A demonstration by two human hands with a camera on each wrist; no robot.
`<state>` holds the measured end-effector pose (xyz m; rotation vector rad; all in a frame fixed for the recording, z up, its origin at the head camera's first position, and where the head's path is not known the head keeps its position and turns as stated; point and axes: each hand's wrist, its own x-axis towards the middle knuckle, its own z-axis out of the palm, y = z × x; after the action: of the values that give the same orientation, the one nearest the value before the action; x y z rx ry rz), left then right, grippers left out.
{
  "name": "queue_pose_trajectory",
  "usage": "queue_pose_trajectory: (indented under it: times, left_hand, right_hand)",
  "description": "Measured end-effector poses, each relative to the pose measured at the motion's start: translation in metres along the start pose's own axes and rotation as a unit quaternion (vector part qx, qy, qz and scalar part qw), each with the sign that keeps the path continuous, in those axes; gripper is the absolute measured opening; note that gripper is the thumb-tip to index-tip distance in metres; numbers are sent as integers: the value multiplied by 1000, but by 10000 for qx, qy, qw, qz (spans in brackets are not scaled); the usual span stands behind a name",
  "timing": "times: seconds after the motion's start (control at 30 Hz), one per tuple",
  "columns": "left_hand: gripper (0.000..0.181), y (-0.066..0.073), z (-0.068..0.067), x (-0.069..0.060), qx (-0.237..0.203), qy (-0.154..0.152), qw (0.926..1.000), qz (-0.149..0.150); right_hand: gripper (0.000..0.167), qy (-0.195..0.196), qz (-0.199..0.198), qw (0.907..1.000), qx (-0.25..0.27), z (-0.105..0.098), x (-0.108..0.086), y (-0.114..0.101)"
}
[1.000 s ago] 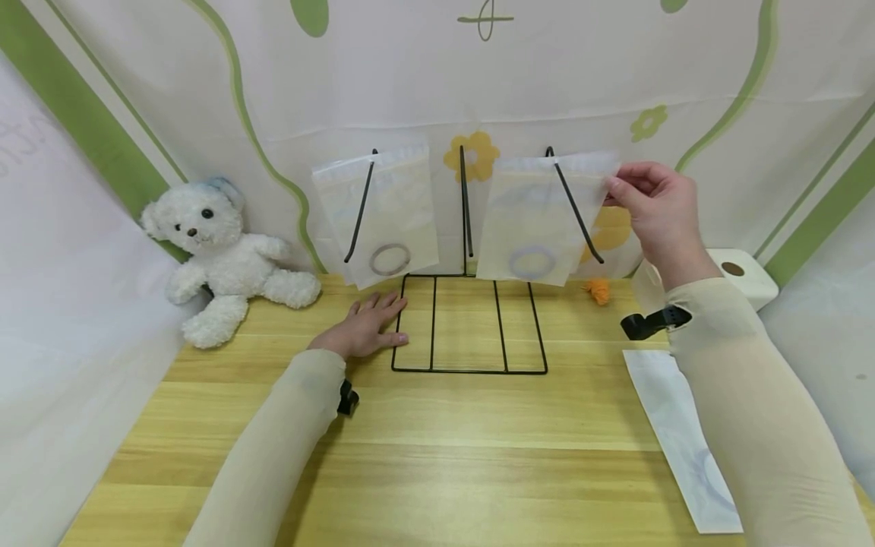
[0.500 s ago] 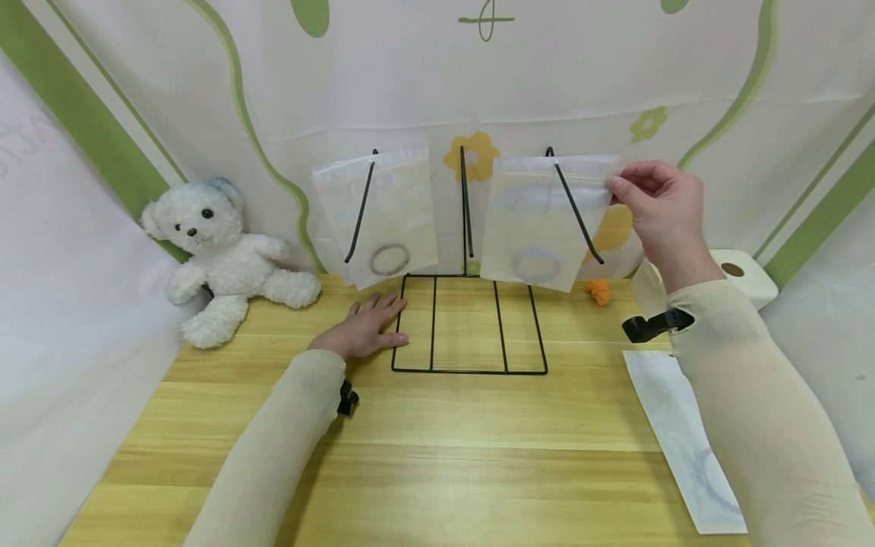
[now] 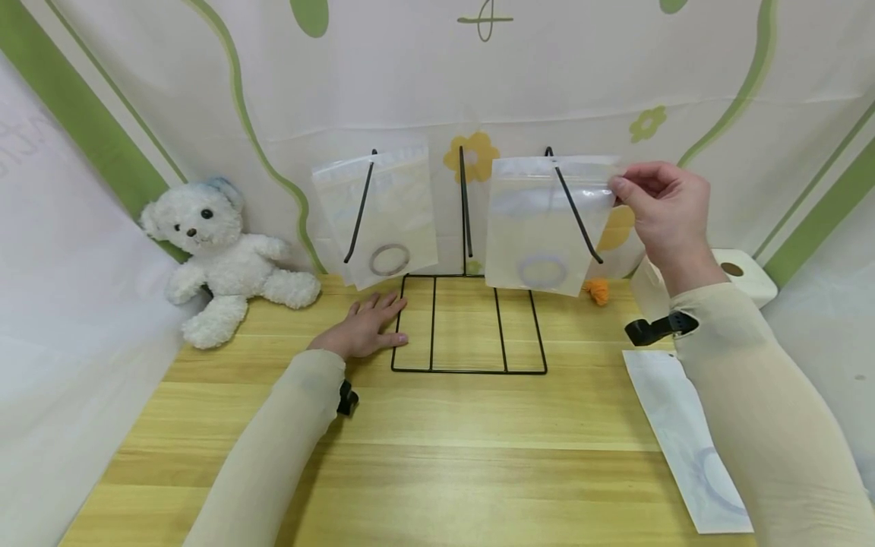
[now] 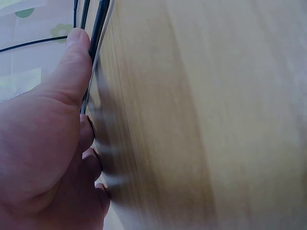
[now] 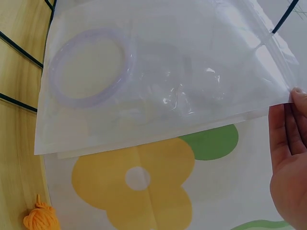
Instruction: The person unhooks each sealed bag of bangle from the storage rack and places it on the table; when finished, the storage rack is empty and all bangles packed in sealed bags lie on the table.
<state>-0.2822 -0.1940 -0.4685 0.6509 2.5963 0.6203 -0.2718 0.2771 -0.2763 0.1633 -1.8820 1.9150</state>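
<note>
A black wire rack (image 3: 469, 372) stands on the table with hooks rising at its back. On its right hook hangs a translucent bag (image 3: 533, 228) holding a pale purple ring; my right hand (image 3: 673, 216) pinches the bag's upper right edge. The right wrist view shows the bag (image 5: 153, 72) with a second layer behind it, beside my right hand (image 5: 292, 153). From the left hook hang bags (image 3: 403, 213), the front one with a brownish ring. My left hand (image 3: 362, 327) lies flat, fingers spread, over the rack base's left edge; the left wrist view shows this hand (image 4: 43, 129) too.
A white teddy bear (image 3: 225, 254) sits at the back left. Another bag with a ring (image 3: 673, 441) lies on the table (image 3: 437, 456) under my right forearm. An orange yarn bundle (image 3: 598, 292) and a white box (image 3: 748, 277) are at the back right.
The right-hand bag has shifted slightly right and turned to face forward, its lower edge moving right. My right hand has moved slightly right with its edge. My left hand has stayed still.
</note>
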Motion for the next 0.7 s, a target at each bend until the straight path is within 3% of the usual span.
queue_pose_trajectory:
  times: [0.3, 0.43, 0.7]
  left_hand:
    - [99, -5, 3, 3, 64, 23, 10000, -16]
    - [93, 3, 0, -1, 65, 14, 10000, -42]
    - [96, 3, -1, -3, 22, 32, 9999, 132]
  right_hand:
    - [16, 6, -124, 9998, -153, -2, -5, -1]
    - [17, 12, -211, 9998, -71, -3, -9, -1]
    - [14, 62, -332, 9994, 80, -5, -18, -2]
